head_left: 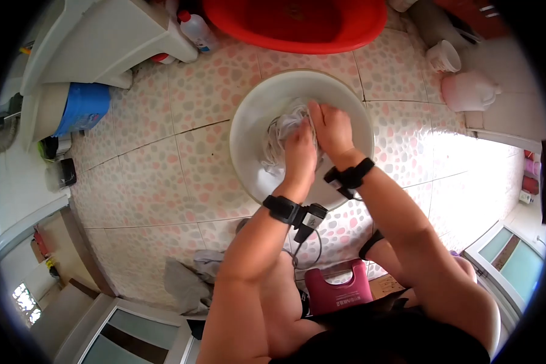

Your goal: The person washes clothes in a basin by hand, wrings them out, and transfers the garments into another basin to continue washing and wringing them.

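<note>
Inside a round white basin [244,121] on the floor lies a bunched white cloth [278,136] with greyish folds. My left hand [301,150] is closed on the cloth, its fingers pressed into the folds. Close beside it, my right hand [333,126] is curled like a fist at the cloth's right edge and grips part of it. The fingertips of both hands are partly hidden. A black strap with a small device sits on each wrist.
A large red tub [297,42] stands beyond the basin. A white bottle [195,30] with a red cap is at the back left, a blue bucket [85,108] at the left. A pinkish jug [468,91] and a small white pail [444,57] stand at the right. A pink stool [340,290] is near my legs.
</note>
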### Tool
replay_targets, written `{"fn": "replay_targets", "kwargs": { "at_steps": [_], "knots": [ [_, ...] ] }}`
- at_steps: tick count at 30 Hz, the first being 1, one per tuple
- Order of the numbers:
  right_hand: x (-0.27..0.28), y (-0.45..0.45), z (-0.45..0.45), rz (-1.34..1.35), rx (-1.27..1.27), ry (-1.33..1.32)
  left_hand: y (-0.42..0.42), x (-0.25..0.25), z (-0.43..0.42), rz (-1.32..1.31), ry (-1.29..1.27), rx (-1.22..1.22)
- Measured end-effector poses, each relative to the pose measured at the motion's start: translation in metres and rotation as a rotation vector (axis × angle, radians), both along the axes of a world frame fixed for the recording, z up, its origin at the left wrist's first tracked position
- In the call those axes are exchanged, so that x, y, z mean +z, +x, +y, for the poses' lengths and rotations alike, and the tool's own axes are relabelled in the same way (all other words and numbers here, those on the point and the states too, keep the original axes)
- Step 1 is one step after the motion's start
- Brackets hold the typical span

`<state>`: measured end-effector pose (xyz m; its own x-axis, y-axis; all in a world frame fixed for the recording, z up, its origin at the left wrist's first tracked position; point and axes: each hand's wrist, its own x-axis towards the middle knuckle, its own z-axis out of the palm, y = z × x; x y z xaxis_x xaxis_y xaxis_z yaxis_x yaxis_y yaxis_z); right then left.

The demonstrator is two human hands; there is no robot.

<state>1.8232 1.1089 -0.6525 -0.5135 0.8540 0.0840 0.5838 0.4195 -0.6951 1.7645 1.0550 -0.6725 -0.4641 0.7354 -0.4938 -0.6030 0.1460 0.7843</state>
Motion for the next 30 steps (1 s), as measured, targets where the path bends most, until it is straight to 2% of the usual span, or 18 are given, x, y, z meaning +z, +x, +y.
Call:
{"fn": "replay_targets", "kwargs": {
  "at_steps": [2, 4, 6, 8, 10, 12, 14, 15, 16, 18, 19, 20, 22, 23, 26, 27, 28, 30],
  "knots": [
    [-0.006, -0.002, -0.012, 0.099, -0.124, -0.108, -0.013, 0.005, 0.002, -0.042, -0.123, -0.024],
    [0.010, -0.003, -0.033, 0.115, 0.046, -0.038, -0.024, 0.000, -0.002, -0.224, -0.149, -0.029],
    [0.008, -0.004, -0.006, -0.074, 0.025, -0.182, -0.008, -0.001, 0.001, -0.028, -0.163, 0.125],
    [0.000, -0.005, 0.003, -0.147, -0.027, -0.101, -0.014, -0.003, -0.002, -0.080, -0.135, 0.059],
    [0.007, -0.008, -0.009, 0.050, 0.055, 0.021, -0.028, 0.005, 0.005, -0.178, -0.049, -0.044],
    [0.006, -0.008, -0.021, 0.091, 0.050, 0.059, -0.029, 0.010, 0.001, -0.184, -0.065, 0.025],
    [-0.018, -0.010, 0.006, -0.295, 0.166, 0.179, -0.008, -0.004, -0.001, 0.177, -0.118, 0.060],
    [-0.012, -0.013, 0.017, -0.147, -0.075, -0.120, -0.002, 0.000, 0.001, 0.180, -0.169, 0.069],
    [-0.010, -0.011, 0.013, -0.157, -0.075, -0.111, -0.006, 0.002, 0.002, 0.170, -0.161, 0.070],
    [-0.003, -0.011, -0.007, 0.021, -0.016, -0.069, -0.031, 0.005, 0.001, -0.106, -0.110, -0.097],
    [0.012, -0.013, -0.022, 0.054, 0.105, -0.002, -0.041, -0.007, -0.002, -0.247, -0.043, -0.060],
    [0.004, -0.012, -0.018, 0.060, 0.112, -0.010, -0.034, -0.018, -0.006, -0.242, -0.050, -0.051],
    [-0.013, -0.015, 0.003, -0.294, 0.210, 0.237, -0.018, -0.008, -0.006, 0.066, -0.160, -0.053],
    [-0.014, -0.017, 0.014, -0.192, -0.037, -0.071, -0.012, 0.015, -0.007, 0.105, -0.242, -0.088],
    [0.009, -0.015, -0.012, -0.036, 0.147, 0.080, -0.030, -0.047, 0.000, 0.083, -0.077, -0.071],
    [0.014, -0.014, -0.026, -0.006, 0.145, -0.008, -0.039, -0.004, -0.002, -0.319, -0.014, 0.052],
    [0.007, -0.012, -0.020, -0.003, 0.148, -0.011, -0.032, -0.011, -0.005, -0.316, -0.017, 0.055],
    [-0.007, -0.016, 0.006, -0.368, 0.257, 0.302, -0.017, -0.015, -0.005, 0.300, -0.173, -0.014]
  ]
}}
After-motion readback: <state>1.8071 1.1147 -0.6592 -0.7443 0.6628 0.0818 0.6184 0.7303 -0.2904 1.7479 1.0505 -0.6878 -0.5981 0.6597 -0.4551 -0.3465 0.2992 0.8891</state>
